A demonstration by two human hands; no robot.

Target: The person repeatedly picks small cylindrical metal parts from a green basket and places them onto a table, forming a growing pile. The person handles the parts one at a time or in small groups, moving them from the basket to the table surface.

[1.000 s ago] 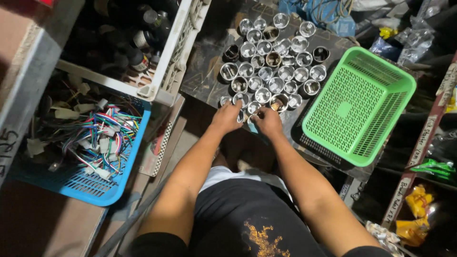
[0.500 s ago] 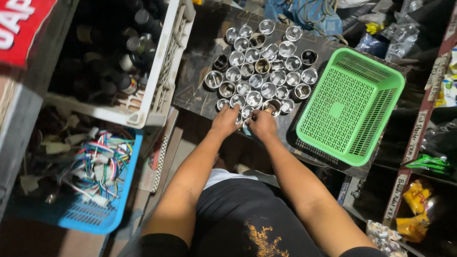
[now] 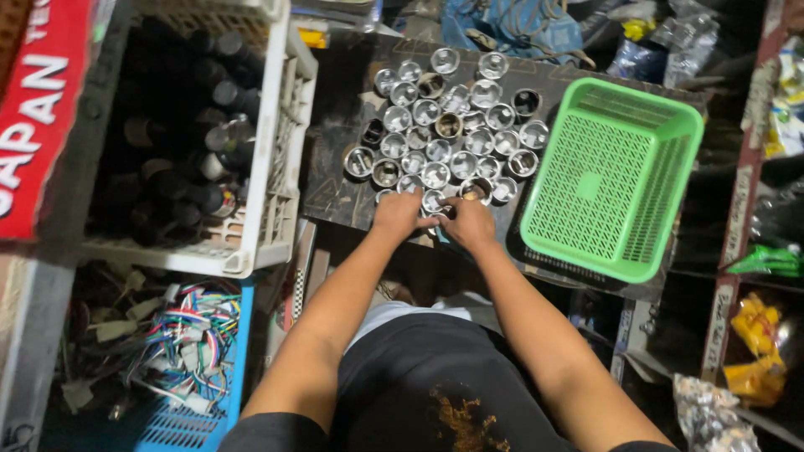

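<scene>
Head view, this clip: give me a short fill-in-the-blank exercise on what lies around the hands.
1. The empty plastic basket to the right of the metal cups is coloured ____.
2. The white crate holds dark parts and stands to the ____ of the metal cups.
3. The coloured wires lie in a basket coloured ____.
4. The left hand and the right hand meet at the ____ edge of the cluster of cups.

Missing words: green; left; blue; near

A metal cup [image 3: 435, 201] is being held between the left hand [image 3: 399, 213] and right hand [image 3: 469, 223], near a green basket [image 3: 662, 125] at right.
</scene>
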